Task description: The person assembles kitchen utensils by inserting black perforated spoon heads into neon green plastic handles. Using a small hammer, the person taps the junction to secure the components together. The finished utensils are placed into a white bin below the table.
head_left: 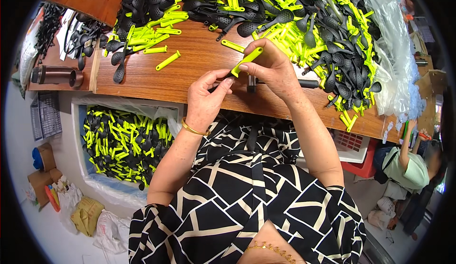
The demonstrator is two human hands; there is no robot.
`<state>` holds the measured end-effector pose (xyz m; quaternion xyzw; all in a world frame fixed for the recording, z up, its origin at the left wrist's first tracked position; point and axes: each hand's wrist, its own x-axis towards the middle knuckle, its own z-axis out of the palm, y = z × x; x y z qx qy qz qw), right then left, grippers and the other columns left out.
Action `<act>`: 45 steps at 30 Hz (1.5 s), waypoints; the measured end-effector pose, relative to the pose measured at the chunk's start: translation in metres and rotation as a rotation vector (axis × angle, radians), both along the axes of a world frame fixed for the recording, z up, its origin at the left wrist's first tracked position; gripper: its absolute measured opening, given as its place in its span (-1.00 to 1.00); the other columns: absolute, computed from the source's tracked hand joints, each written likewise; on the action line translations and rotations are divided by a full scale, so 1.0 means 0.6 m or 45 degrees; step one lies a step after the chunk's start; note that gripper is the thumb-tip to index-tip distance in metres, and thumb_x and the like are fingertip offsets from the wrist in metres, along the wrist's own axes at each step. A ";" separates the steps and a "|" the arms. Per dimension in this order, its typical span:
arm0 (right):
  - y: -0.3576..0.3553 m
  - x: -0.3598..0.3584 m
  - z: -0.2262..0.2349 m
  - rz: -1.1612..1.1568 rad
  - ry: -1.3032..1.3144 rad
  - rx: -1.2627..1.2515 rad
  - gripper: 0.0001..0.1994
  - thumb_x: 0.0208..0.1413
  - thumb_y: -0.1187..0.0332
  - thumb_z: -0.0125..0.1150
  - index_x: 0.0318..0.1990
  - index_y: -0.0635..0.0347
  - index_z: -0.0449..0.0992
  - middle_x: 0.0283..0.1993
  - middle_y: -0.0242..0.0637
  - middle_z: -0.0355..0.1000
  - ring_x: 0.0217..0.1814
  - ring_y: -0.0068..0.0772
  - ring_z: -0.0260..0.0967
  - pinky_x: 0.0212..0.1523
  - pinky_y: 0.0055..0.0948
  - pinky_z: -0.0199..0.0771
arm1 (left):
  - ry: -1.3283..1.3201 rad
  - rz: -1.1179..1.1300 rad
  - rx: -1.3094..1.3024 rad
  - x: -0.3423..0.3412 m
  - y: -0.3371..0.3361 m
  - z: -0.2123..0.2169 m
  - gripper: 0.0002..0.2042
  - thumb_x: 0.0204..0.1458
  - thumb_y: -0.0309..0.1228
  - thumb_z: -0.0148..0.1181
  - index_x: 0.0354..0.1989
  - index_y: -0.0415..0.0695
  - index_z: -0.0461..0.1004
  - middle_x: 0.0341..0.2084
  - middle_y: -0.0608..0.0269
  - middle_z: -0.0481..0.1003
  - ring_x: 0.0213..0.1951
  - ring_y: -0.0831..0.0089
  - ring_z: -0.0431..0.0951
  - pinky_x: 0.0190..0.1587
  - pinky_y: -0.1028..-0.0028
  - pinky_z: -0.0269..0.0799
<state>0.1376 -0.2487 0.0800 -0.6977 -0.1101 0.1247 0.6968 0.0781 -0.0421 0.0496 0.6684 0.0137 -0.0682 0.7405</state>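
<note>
A brown flask [54, 75] lies on its side at far left; below, a plastic-lined bin [76, 133] holds mixed black and lime pieces, its right side partly covered by the forearm. The left hand [205, 95], palm inward, has thumb and forefinger closed on a black stem [230, 75], mostly hidden by its fingers. The lime-green handle [249, 61] slants up from it, pinched between the right hand's [274, 69] thumb and bent fingers, wrist raised. Behind that wrist, a black-gripped tool [308, 83] is partly covered. The spoon heap [344, 90] runs past the top edge.
</note>
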 end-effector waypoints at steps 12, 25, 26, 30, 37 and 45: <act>0.009 -0.019 0.017 0.191 0.059 0.118 -0.60 0.19 0.54 0.47 0.03 0.11 0.34 -0.10 -0.22 0.65 -0.02 -0.45 0.60 -0.01 -0.41 0.63 | 0.362 -0.415 -0.456 -0.026 0.058 0.040 -0.67 0.43 -0.41 0.14 0.28 -0.28 0.48 -0.07 0.09 0.64 -0.15 0.42 0.73 -0.08 0.49 0.64; 0.004 0.002 0.032 0.386 -0.305 -0.382 -0.39 0.09 0.35 0.56 0.31 0.14 0.49 0.02 -0.28 0.64 0.11 -0.40 0.56 0.11 -0.30 0.58 | 0.509 -0.430 -0.843 -0.041 0.052 0.025 -0.71 0.44 -0.36 0.10 0.20 -0.27 0.39 -0.30 0.17 0.58 -0.51 0.53 0.51 -0.41 0.58 0.47; 0.007 0.012 0.030 0.305 -0.414 -0.470 -0.41 0.10 0.36 0.55 0.30 0.13 0.51 0.03 -0.27 0.64 0.11 -0.36 0.57 0.11 -0.30 0.58 | 0.477 -0.344 -0.699 -0.042 0.053 0.018 -0.73 0.44 -0.38 0.10 0.18 -0.25 0.39 -0.29 0.17 0.58 -0.51 0.52 0.51 -0.41 0.57 0.48; 0.009 0.076 -0.005 0.037 -0.792 -0.886 -0.57 0.09 0.38 0.50 0.15 0.09 0.62 -0.01 -0.18 0.63 0.07 -0.11 0.58 0.08 -0.22 0.60 | 0.282 -0.013 -0.221 -0.038 0.055 -0.024 -0.81 0.43 -0.40 0.13 0.10 -0.21 0.40 -0.31 0.12 0.61 -0.52 0.47 0.59 -0.41 0.53 0.53; 0.047 0.099 -0.024 0.118 -0.807 -1.164 -0.70 0.10 0.42 0.46 -0.01 0.16 0.62 -0.08 -0.18 0.59 -0.05 -0.10 0.61 -0.02 -0.24 0.65 | 0.406 -0.008 -0.268 -0.030 0.040 -0.020 -0.71 0.45 -0.36 0.11 0.22 -0.20 0.32 0.04 -0.03 0.65 -0.21 0.27 0.78 -0.22 0.47 0.69; 0.054 0.026 -0.017 0.140 -0.067 -0.052 -0.54 0.26 0.47 0.42 0.28 0.16 0.43 -0.01 -0.41 0.47 0.06 -0.58 0.48 0.13 -0.46 0.55 | 0.350 -0.094 -0.342 -0.026 0.037 -0.005 -0.62 0.44 -0.38 0.11 0.34 -0.26 0.31 0.09 -0.03 0.62 -0.15 0.25 0.77 -0.16 0.44 0.71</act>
